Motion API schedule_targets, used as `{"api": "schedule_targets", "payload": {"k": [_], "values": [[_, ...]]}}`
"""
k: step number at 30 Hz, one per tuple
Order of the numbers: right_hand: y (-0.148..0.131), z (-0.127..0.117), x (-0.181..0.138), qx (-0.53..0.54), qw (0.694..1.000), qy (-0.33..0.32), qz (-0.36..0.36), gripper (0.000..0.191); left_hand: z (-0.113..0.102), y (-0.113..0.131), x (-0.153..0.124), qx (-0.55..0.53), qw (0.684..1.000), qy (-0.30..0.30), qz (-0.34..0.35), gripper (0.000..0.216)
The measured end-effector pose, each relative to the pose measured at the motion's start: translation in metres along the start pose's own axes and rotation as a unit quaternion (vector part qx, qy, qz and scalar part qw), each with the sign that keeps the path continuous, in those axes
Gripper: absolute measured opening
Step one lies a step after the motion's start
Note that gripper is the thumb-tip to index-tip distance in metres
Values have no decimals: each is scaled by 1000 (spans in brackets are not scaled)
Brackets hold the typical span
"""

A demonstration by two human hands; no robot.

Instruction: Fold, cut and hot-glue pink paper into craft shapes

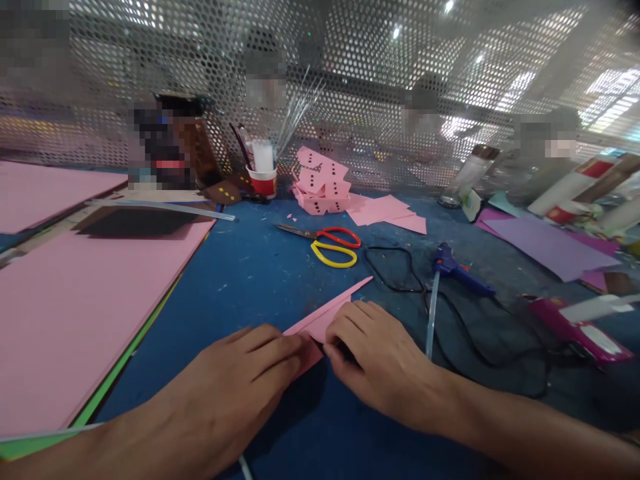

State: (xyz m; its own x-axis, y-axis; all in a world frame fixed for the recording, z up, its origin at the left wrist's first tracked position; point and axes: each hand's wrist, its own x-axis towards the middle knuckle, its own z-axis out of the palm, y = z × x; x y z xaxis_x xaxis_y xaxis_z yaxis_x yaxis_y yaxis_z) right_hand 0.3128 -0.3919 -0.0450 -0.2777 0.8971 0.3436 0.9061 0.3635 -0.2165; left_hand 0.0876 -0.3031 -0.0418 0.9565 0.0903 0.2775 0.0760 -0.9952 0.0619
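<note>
A piece of pink paper (327,313), partly folded with a long narrow edge standing up, lies on the blue table (240,267). My left hand (250,363) grips its near left end, fingers closed on it. At the right, my right hand (373,347) has curled fingers pinching the paper's near edge. Both hands cover much of the sheet. Just beyond it lie scissors (334,247) with one red and one yellow handle, blades pointing left.
Stacked pink sheets (90,313) fill the left side. Cut pink pieces (323,183) lie at the back beside a cup (263,181) of tools. A blue glue gun (460,272), its black cable (467,343) and purple paper (545,243) occupy the right. Perforated metal (350,80) stands behind.
</note>
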Motion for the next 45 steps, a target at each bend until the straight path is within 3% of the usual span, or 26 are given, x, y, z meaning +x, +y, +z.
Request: {"api": "schedule_targets", "payload": {"k": [28,45], "values": [[-2,-1,-1,74,996,-11,52,7,3,3,0,9,1000,18,-6,33],[-1,3,1,54,995,-14,87,8,-2,3,-1,-11,1000,-4,-21,45]]}}
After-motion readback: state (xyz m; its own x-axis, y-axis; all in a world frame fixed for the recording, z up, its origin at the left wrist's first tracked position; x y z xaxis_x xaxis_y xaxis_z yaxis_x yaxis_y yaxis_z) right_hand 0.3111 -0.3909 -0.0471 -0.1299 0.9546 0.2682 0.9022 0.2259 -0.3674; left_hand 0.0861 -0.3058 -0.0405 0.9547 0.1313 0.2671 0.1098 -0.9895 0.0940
